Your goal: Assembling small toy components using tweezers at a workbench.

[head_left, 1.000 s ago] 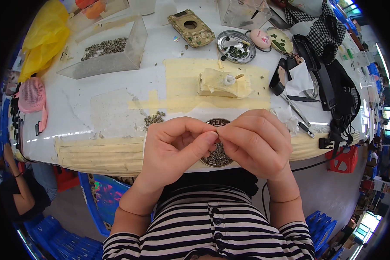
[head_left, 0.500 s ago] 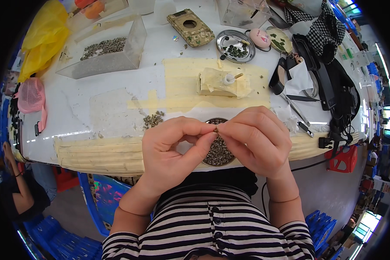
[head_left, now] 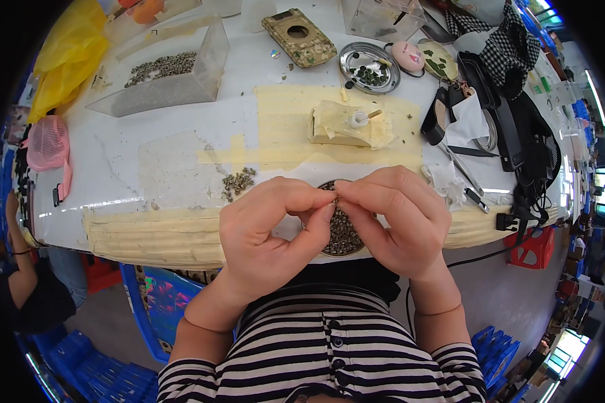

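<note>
I operate two bare hands over the front of a white counter point(head_left: 128, 168): the thumb and index fingers of the left hand point(head_left: 272, 232) are clamped on one small brownish metal-looking piece point(head_left: 335, 199), and those of the right hand point(head_left: 403, 218) close on it from the opposite side, their contact partly hidden. The piece is above one round, dark-rimmed dish point(head_left: 343, 254) filled with small metallic parts point(head_left: 343, 236), too many to count; I judge this position lets a dropped piece land among them. The two-sided pinch presumably steadies so small an item. One loose heap of grey-brown parts point(head_left: 238, 180) lies left of the dish, apparently within easy reach. One clear rectangular plastic box point(head_left: 175, 101) stands farther back, its walls probably confining the uncounted grey parts point(head_left: 163, 68) inside. Beyond the hands I count one tape-covered block point(head_left: 336, 136) bearing one white bottle point(head_left: 358, 119), one camouflage-patterned model hull point(head_left: 308, 52) with one round opening, and one oval steel plate point(head_left: 396, 77).
</note>
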Demonstrator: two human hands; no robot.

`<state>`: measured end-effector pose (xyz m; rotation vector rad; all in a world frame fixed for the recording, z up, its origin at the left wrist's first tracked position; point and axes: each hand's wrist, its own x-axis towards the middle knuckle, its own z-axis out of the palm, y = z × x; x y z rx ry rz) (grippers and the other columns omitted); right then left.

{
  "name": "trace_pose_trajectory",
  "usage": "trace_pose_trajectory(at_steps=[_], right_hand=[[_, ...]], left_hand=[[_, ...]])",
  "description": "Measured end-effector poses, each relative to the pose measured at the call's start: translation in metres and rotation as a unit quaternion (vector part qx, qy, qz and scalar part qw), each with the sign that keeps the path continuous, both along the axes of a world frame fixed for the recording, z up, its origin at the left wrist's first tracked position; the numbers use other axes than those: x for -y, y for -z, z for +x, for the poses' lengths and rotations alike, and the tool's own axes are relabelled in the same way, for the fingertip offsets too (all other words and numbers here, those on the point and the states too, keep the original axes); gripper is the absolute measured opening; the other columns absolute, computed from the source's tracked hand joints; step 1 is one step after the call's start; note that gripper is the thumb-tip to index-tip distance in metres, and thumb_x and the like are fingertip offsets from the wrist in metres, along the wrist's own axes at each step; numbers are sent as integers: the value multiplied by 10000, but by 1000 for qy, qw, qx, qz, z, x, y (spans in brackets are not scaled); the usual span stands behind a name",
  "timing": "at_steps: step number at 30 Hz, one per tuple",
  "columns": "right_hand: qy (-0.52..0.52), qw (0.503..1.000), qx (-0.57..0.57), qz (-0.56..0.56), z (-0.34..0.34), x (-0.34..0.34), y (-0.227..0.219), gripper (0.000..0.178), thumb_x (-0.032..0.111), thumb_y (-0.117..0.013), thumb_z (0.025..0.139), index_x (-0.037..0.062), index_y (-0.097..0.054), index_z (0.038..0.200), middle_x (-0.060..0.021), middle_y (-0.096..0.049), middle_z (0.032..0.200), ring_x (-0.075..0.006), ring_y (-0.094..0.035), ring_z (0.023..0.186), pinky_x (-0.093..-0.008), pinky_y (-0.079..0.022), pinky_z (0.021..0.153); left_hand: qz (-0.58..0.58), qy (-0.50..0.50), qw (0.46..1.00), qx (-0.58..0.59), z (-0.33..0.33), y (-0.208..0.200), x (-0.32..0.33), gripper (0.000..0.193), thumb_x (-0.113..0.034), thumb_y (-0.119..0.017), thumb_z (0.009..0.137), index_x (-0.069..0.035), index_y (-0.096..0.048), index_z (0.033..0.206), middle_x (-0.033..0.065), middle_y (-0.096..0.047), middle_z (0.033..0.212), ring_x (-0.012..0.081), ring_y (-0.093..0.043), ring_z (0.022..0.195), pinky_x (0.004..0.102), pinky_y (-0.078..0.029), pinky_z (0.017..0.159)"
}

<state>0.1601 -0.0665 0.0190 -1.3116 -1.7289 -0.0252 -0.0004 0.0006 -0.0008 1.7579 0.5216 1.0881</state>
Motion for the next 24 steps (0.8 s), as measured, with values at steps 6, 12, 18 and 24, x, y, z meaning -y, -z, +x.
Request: trace_pose_trajectory(at_steps=[6, 12, 18, 24], right_hand=[[3, 1000, -14, -25, -1, 3, -2, 249, -41, -719, 632, 14, -663, 869, -71, -626, 726, -211, -620, 627, -290, -492, 535], [27, 997, -59, -29, -11, 4, -2, 219, -54, -712, 625, 20, -668, 826, -62, -626, 691, -194, -618, 599, -278, -488, 517], [22, 998, -55, -13, -9, 1, -1, 252, -53, -716, 621, 17, -678, 860, -67, -628, 715, -191, -615, 615, -276, -484, 524], [-4, 1000, 14, 28, -1, -3, 0, 308, -40, -722, 590, 19, -679, 889, -63, -624, 775, -202, -600, 637, -282, -482, 538]], left_hand=[[22, -8, 999, -22, 0, 0, 1, 142, 68, -678, 733, 18, -649, 862, 98, -653, 773, 169, -622, 642, 246, -487, 584], [19, -16, 1000, -11, 1, 1, 3, 137, 62, -682, 733, 15, -647, 857, 90, -651, 765, 162, -619, 637, 247, -486, 580], [-162, 24, 986, 18, -2, 1, 6, 119, 59, -653, 784, 35, -647, 901, 67, -650, 816, 105, -607, 705, 228, -484, 630], [-299, 78, 949, 61, -5, -6, 6, 117, 40, -621, 851, 62, -630, 965, 67, -638, 856, 87, -598, 760, 212, -495, 680]])
